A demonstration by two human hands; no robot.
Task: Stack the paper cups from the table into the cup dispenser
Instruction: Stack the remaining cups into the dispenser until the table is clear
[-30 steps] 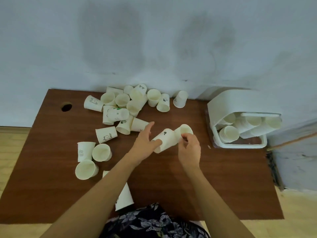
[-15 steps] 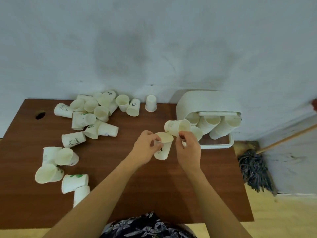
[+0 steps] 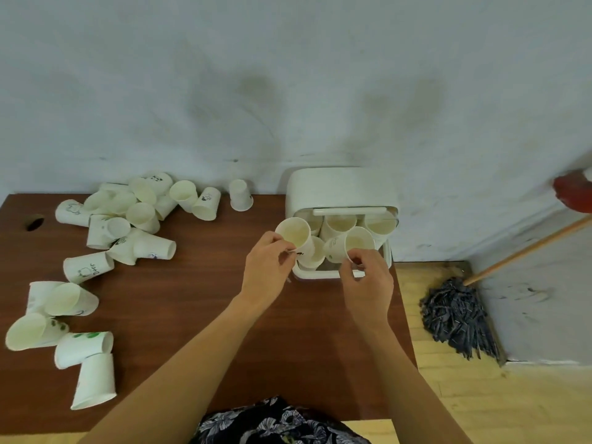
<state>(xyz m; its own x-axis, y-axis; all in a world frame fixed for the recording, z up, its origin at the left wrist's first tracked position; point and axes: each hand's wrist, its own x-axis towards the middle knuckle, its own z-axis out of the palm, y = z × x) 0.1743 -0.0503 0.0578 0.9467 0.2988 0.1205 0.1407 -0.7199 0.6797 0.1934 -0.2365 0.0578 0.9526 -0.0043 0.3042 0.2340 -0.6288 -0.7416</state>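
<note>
two cups at the dispenser mouth, most of the stock not yet loaded

left hand [image 3: 267, 267]: grip closed on one paper cup [image 3: 296, 237], fingers pinching its side near the rim. the cup is tilted, its open mouth facing the camera, and sits at the left front of the cup dispenser [image 3: 341, 190].

right hand [image 3: 368, 280]: grip closed on a second cup [image 3: 350, 246], also tilted mouth toward the camera, held over the dispenser's front tray. neither held cup appears seated in a stack yet.

dispenser: stands at the right rear of the tabletop [image 3: 198, 302], against the wall. several cups are visible inside under the hood, in side-by-side rows; the count cannot be told.

outstanding: a large heap of loose cups [image 3: 141, 216] lies on its sides at the left rear of the tabletop, and a smaller scatter [image 3: 67, 331] lies along the left front edge. one cup [image 3: 241, 195] stands upside down by the wall, just left of the dispenser.

assessment: the task looks early to midway. some cups are loaded and two are in hand, but well over a dozen remain on the tabletop, so loose cups appear to outnumber loaded ones.
</note>
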